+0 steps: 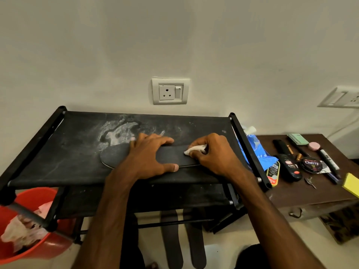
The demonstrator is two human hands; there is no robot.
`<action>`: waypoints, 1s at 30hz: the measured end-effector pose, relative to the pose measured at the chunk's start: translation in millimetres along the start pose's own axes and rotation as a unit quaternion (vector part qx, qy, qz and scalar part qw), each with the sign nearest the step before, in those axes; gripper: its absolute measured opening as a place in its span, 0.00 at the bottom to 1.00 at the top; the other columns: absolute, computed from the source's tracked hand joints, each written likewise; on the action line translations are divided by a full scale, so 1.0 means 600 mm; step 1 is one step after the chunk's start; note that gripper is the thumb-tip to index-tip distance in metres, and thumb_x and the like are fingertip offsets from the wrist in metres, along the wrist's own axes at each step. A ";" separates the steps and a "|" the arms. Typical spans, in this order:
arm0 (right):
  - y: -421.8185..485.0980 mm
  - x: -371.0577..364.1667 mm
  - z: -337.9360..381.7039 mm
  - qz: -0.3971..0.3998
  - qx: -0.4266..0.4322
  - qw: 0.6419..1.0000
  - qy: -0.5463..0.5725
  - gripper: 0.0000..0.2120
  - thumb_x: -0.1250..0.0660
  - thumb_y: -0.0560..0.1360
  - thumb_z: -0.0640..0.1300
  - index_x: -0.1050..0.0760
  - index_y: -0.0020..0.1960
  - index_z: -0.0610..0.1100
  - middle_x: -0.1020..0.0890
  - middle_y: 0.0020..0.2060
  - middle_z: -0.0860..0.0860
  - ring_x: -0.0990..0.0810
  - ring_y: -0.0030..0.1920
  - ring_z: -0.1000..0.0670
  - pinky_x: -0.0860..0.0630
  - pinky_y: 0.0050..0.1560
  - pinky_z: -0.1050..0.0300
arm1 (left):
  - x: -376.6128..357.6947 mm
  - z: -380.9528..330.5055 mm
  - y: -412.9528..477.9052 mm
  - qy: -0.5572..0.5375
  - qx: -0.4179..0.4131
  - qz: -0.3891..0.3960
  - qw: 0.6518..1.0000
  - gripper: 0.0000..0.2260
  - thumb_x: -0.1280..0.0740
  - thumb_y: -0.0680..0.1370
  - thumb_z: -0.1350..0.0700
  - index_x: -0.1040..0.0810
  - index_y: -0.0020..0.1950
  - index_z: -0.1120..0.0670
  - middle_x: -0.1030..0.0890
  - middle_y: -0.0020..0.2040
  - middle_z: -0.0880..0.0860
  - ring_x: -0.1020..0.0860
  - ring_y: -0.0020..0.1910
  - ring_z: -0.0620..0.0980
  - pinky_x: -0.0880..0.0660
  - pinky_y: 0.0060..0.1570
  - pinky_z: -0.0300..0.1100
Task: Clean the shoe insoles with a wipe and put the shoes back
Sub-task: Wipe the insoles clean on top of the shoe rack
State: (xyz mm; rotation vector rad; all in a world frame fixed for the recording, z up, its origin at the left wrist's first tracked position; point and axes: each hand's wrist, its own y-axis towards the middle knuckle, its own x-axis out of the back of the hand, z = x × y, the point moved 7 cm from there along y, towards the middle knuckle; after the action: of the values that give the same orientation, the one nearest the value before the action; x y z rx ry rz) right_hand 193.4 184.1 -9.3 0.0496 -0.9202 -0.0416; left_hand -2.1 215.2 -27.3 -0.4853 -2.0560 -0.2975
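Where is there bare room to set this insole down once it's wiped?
The rack top is bare left of the insole and along its back edge behind the left hand and right hand. The side table is crowded: polish tin, bottles, markers.

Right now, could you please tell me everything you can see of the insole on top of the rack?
The insole is dark, thin and flat, with a rounded end pointing left and a pale lower layer showing along its near edge. It lies lengthwise on the dusty black fabric top of the rack. The left hand presses down across its middle; the right hand holds a white wipe against it, hiding its right end.
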 end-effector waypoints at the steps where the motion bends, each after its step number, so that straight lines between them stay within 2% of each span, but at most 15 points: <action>1: 0.000 0.002 -0.005 -0.013 -0.011 1.000 -0.004 0.05 0.24 0.75 0.46 0.12 0.50 0.53 0.13 0.42 0.56 0.16 0.41 0.57 0.16 0.47 0.56 | 0.007 0.012 -0.007 0.012 0.008 -0.001 1.000 0.35 0.26 0.68 0.32 0.32 0.73 0.36 0.31 0.71 0.41 0.39 0.70 0.49 0.43 0.69 0.52; 4: 0.006 0.006 -0.015 -0.043 -0.032 0.999 -0.005 0.05 0.25 0.75 0.44 0.12 0.50 0.52 0.13 0.41 0.55 0.16 0.41 0.56 0.15 0.48 0.51 | 0.027 0.047 -0.024 0.024 0.037 -0.010 0.999 0.35 0.28 0.65 0.28 0.29 0.70 0.35 0.31 0.71 0.40 0.40 0.71 0.48 0.44 0.69 0.54; 9: 0.017 0.006 -0.012 -0.040 -0.038 0.998 -0.015 0.07 0.27 0.76 0.41 0.12 0.49 0.50 0.13 0.41 0.53 0.16 0.42 0.55 0.16 0.51 0.51 | 0.032 0.050 -0.034 0.021 0.034 -0.041 0.998 0.34 0.27 0.65 0.28 0.27 0.69 0.34 0.30 0.69 0.39 0.39 0.69 0.48 0.43 0.66 0.53; 13: 0.012 -0.005 0.003 0.015 -0.016 0.999 -0.029 0.07 0.26 0.76 0.41 0.12 0.50 0.50 0.12 0.44 0.52 0.16 0.43 0.54 0.16 0.50 0.51 | 0.031 0.043 -0.037 0.009 0.032 -0.052 0.998 0.33 0.26 0.64 0.29 0.26 0.68 0.34 0.30 0.66 0.38 0.38 0.68 0.47 0.44 0.63 0.51; 18: -0.009 -0.025 0.033 0.098 0.050 0.994 0.000 0.06 0.21 0.72 0.44 0.11 0.49 0.52 0.12 0.43 0.55 0.15 0.42 0.58 0.17 0.46 0.58 | 0.033 0.040 -0.041 -0.004 0.029 -0.050 0.998 0.32 0.25 0.65 0.30 0.25 0.67 0.34 0.30 0.65 0.38 0.38 0.68 0.47 0.44 0.64 0.50; 20: -0.007 -0.013 0.023 0.077 0.040 0.996 0.010 0.07 0.21 0.72 0.44 0.11 0.49 0.52 0.12 0.42 0.56 0.15 0.42 0.59 0.17 0.45 0.60 | 0.033 0.039 -0.041 -0.010 0.029 -0.049 0.998 0.32 0.25 0.65 0.31 0.25 0.67 0.34 0.29 0.66 0.38 0.38 0.68 0.47 0.44 0.65 0.51; 22: 0.001 0.012 0.001 0.021 -0.003 1.000 0.002 0.08 0.22 0.73 0.43 0.12 0.50 0.52 0.12 0.41 0.56 0.16 0.40 0.58 0.18 0.44 0.62 | 0.033 0.039 -0.041 -0.009 0.032 -0.045 0.998 0.31 0.25 0.65 0.31 0.25 0.67 0.34 0.29 0.66 0.38 0.38 0.68 0.48 0.44 0.65 0.52; 25: 0.003 0.034 -0.019 -0.035 -0.046 0.998 -0.020 0.07 0.23 0.73 0.44 0.12 0.50 0.51 0.12 0.41 0.55 0.16 0.40 0.57 0.17 0.47 0.57 | 0.032 0.039 -0.042 -0.013 0.033 -0.048 0.998 0.31 0.25 0.65 0.31 0.25 0.67 0.34 0.29 0.66 0.38 0.38 0.67 0.47 0.44 0.64 0.51; 27: -0.003 0.023 -0.009 -0.010 -0.033 0.999 -0.022 0.06 0.23 0.72 0.46 0.11 0.49 0.51 0.12 0.39 0.55 0.15 0.39 0.56 0.15 0.47 0.53 | 0.033 0.040 -0.041 -0.015 0.036 -0.050 0.998 0.32 0.25 0.64 0.31 0.25 0.67 0.34 0.29 0.66 0.38 0.38 0.68 0.47 0.44 0.65 0.51; 30: -0.019 -0.015 0.029 0.067 0.025 0.997 -0.001 0.05 0.21 0.71 0.47 0.11 0.47 0.52 0.12 0.39 0.57 0.15 0.39 0.58 0.15 0.44 0.55 | 0.032 0.041 -0.038 -0.009 0.036 -0.050 0.998 0.32 0.25 0.64 0.31 0.25 0.67 0.33 0.29 0.67 0.39 0.38 0.68 0.48 0.43 0.65 0.52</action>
State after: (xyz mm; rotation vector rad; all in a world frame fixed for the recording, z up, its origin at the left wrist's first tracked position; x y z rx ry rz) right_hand 173.8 172.9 -6.7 0.0339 -0.9243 0.1050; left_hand -39.9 208.7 -23.6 -0.3430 -2.1050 -0.2791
